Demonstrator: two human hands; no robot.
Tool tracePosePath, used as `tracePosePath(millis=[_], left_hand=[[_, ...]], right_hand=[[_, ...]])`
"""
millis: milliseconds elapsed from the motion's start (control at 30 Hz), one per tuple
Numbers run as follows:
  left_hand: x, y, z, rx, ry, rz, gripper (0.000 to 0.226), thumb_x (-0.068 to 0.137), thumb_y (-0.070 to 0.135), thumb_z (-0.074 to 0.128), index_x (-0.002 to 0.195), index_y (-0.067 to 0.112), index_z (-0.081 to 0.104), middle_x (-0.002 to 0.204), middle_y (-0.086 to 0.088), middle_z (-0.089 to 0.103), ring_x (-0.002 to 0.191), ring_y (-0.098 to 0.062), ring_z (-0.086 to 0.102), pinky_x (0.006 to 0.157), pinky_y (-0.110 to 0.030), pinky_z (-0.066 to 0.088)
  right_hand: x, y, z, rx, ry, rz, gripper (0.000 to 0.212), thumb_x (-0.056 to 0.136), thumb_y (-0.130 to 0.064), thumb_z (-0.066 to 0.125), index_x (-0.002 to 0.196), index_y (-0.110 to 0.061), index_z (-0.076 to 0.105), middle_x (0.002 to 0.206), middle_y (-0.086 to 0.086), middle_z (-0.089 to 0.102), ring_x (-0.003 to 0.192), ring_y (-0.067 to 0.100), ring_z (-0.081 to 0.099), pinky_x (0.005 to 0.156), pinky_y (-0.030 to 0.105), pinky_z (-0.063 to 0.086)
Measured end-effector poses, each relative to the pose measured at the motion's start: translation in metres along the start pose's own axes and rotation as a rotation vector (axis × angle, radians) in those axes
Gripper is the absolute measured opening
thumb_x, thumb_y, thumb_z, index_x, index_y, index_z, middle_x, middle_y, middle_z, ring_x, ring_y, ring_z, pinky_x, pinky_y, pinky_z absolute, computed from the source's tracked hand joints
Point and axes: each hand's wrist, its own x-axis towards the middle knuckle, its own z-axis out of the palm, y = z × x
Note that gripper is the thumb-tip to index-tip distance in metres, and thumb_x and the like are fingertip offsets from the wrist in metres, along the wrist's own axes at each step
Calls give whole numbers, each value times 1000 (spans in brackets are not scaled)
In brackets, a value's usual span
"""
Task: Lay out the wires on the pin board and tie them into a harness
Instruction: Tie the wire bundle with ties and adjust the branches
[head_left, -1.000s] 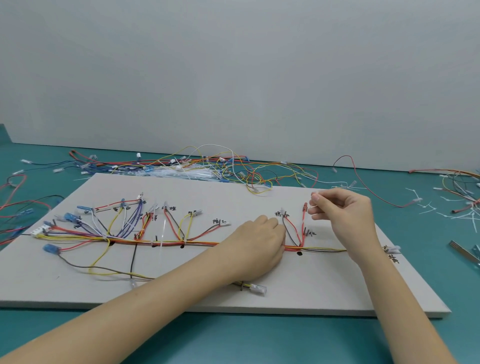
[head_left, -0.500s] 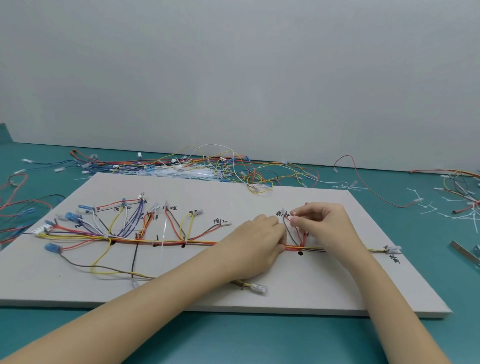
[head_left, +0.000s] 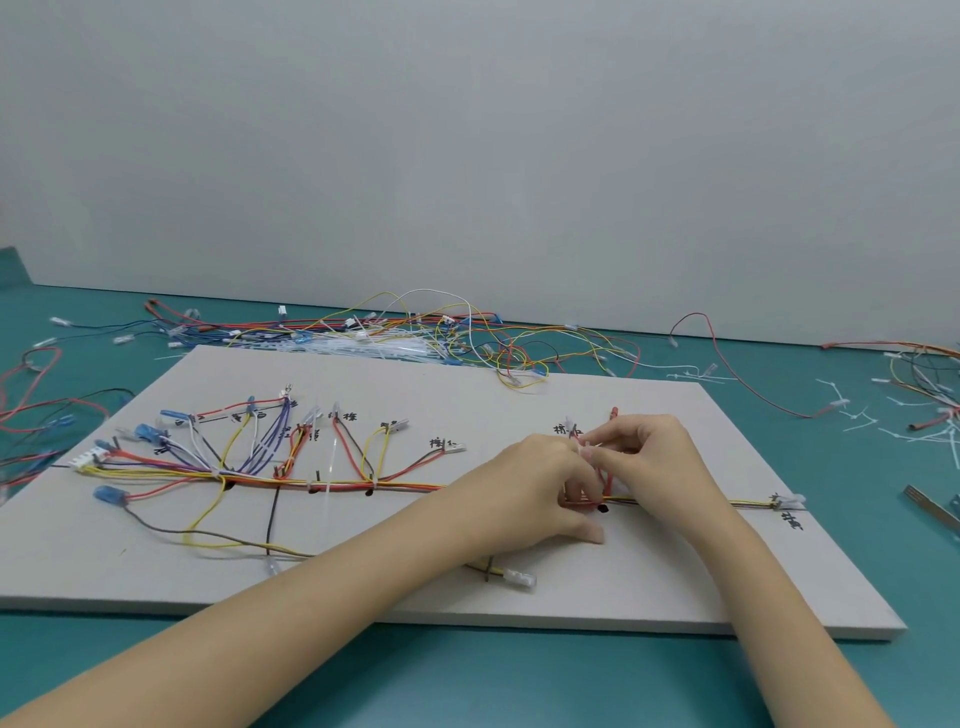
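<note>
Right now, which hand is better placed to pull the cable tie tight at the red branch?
Right. The right hand already pinches the white cable tie over the red wires; the left hand is steadying the bundle on the pin board.

Bright, even light; soft shadows, wide-angle curvature

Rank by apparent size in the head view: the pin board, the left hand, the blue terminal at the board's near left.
1. Pin board, by far the largest.
2. Left hand.
3. Blue terminal, the smallest.
</note>
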Motion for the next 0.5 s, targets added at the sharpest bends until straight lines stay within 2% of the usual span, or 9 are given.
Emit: tracePosePath(millis=[67,167,233,333,433,500], left_hand=[[2,1,1,7,6,14,27,79,30,79,96,9,75,96,-5,65,82,-11,51,78,-29,44],[3,2,5,44,13,43,22,82,30,76,92,11,76,100,-3,65,86,-12,53,79,-31,44],[3,1,5,62,11,60,24,82,36,75,91,13,76,100,0,62,84,-6,46,76,-27,41],[2,2,3,87,-14,68,36,75,49,77,88,15,76,93,7,54,81,1,37,74,-25,39],[3,4,3,99,-53,53,39,72,53,78,81,15,74,98,5,56,85,-7,44,77,-31,45],[4,5,4,98,-56,48,38,75,50,77,83,13,75,102,2,59,90,-11,49,80,-33,45]], right_hand=[[-1,-1,0,10,-21,8,7,81,1,72,84,-4,75,72,14,72,65,25,68,63,30,54],[-2,-1,-2,15,-46,23,9,81,3,70,85,-3,75,65,11,71,54,15,64,51,18,48],[-2,-2,-2,16,-43,38,10,82,4,69,84,-3,75,60,6,69,49,9,61,49,14,45],[-2,-3,-3,-3,-41,40,13,81,6,66,84,-4,75,57,7,68,49,11,59,50,16,46],[-3,-5,-2,-12,-50,34,15,80,5,65,82,-7,75,58,10,69,50,13,59,51,17,47],[-3,-4,-2,-7,-49,37,15,80,5,66,82,-7,75,58,10,69,50,13,59,51,18,47]])
